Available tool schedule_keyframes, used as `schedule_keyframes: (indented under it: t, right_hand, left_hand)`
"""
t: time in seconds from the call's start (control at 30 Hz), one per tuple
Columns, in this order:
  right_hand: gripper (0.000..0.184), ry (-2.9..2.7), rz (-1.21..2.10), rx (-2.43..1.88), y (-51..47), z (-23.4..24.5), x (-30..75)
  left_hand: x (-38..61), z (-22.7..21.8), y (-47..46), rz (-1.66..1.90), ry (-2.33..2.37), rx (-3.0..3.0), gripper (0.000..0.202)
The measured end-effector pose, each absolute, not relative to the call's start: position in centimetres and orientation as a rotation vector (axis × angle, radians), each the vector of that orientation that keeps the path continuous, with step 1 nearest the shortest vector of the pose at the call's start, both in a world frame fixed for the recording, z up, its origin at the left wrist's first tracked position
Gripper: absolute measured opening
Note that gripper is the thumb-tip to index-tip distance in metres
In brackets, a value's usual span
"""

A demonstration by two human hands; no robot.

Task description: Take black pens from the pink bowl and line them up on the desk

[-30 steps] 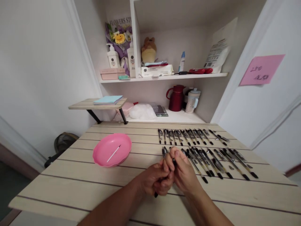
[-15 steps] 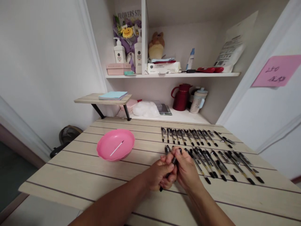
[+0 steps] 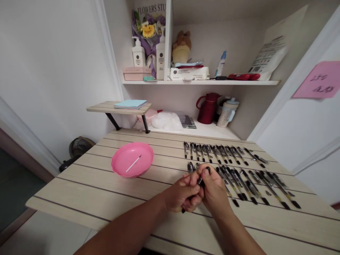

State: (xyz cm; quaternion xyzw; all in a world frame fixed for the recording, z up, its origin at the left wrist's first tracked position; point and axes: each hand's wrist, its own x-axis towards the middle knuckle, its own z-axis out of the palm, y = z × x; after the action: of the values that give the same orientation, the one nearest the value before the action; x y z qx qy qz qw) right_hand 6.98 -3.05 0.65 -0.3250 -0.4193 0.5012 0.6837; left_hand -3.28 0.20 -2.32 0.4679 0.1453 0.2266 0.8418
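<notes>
Both my hands are closed around one black pen, low over the front middle of the table. My left hand wraps its lower part, and the dark end pokes out beneath the fingers. Up at the other end, my right hand pinches the pen between thumb and fingers. Most of the barrel is hidden by the fingers. Beyond and to the right lie two rows of pens with loose caps and parts, a back row and a front row. Two dark pieces lie just behind my hands.
A pink bowl on the left holds a thin white refill with a dark tip. Behind it stands a small raised shelf with blue paper. A red jug and a cup stand at the back under a white shelf.
The camera view has shifted slightly. My hands stay closed on the pen in nearly the same place, with only a small shift of the fingers.
</notes>
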Motion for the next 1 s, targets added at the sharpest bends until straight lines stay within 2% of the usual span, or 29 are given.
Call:
schedule_keyframes:
  t: [0.2,0.4,0.57,0.77,0.93,1.0]
  right_hand:
    - [0.03,-0.81,1.168,-0.935,-2.2,0.1,7.3]
    - [0.033,-0.881,1.317,-0.629,-2.7,1.0,7.5]
    - [0.034,-0.914,1.344,-0.552,-3.4,1.3,7.9]
    - [0.047,-0.943,1.29,-0.629,-3.2,1.6,8.6]
    - [0.05,-0.925,1.367,-0.502,-3.6,1.3,8.1]
    - [0.049,-0.972,1.315,-0.559,-3.4,1.2,8.1]
  left_hand:
    - [-1.8,-3.2,0.1,0.759,0.61,1.243,0.033]
    - [-3.2,-1.9,-0.2,0.469,0.342,1.106,0.037]
    - [-3.6,-1.4,-0.2,0.302,0.185,0.978,0.036]
    - [-2.6,-2.1,-0.3,0.435,0.342,1.071,0.038]
    - [-3.7,-1.3,-0.4,0.277,0.238,1.043,0.033]
    - [-3.7,-1.3,-0.4,0.323,0.278,1.087,0.03]
